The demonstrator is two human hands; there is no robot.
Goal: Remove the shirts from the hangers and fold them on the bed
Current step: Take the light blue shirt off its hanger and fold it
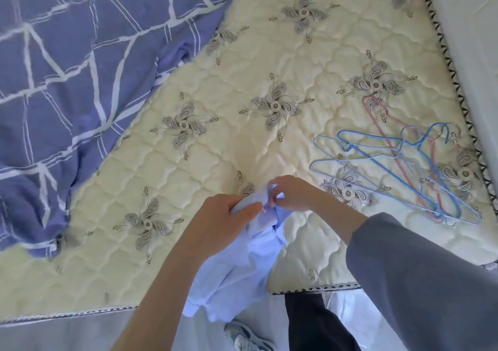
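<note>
Two hands work at once: our left hand and right hand both pinch the pale blue shirt over the bed. Empty hangers lie to our right.

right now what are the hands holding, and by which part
Both hands hold one light blue shirt by its bunched top end: the left hand grips the fabric, the right hand pinches it beside. The rest hangs over the bed edge.

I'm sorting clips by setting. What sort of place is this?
Most likely a bedroom: a bare quilted mattress with a purple patterned duvet pushed aside and empty wire hangers lying on it, while both hands work on a light blue shirt.
</note>
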